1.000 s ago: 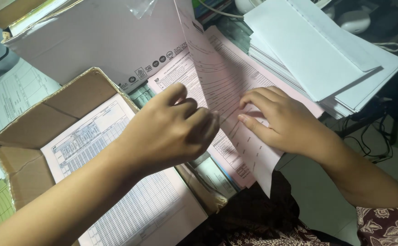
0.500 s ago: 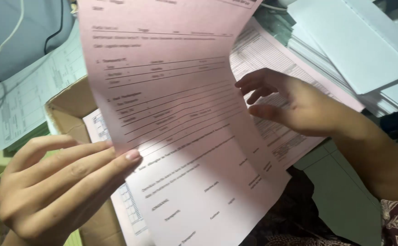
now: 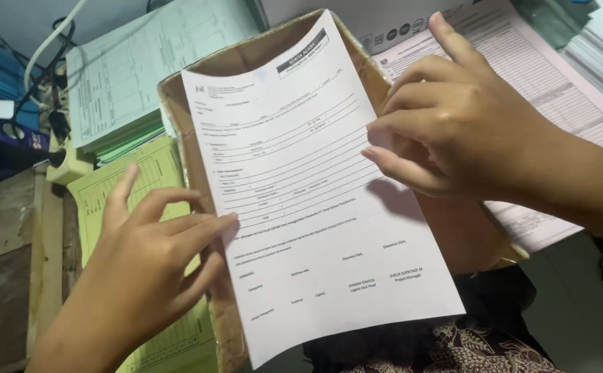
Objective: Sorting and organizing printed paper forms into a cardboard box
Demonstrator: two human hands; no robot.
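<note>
Both hands steady a white form (image 3: 315, 207) that lies over an open cardboard box (image 3: 208, 69). Left hand (image 3: 153, 266) is spread, fingers apart and nearly flat; its fingertips (image 3: 227, 220) touch the form's left edge about halfway down, while the thumb points up and away over a yellow sheet (image 3: 111, 190) beneath the palm. Right hand (image 3: 453, 128) is open too, fingers loosely curved and fanned, the lower fingertips (image 3: 370, 153) pressing on the form's right edge near its upper half; the index finger reaches up past the box rim. Neither hand pinches the paper: each only rests its tips against a side.

Between the two hands the form runs long and tilted, its top bowing upward at the far box wall and its bottom edge hanging beyond the near end of the box, over dark patterned cloth (image 3: 453, 345). Brown cardboard shows under the right hand and along the form's left side.

Beyond the left hand, a stack of green sheets (image 3: 136, 76) sits beside the box, with the yellow sheet just nearer. Farther left lie cables (image 3: 49, 62) and a pale power strip (image 3: 70, 162) on a wooden top (image 3: 11, 276). Under and behind the right hand and wrist spreads a pink printed table sheet (image 3: 557, 90), running up to the far right corner, where pale papers are stacked.
</note>
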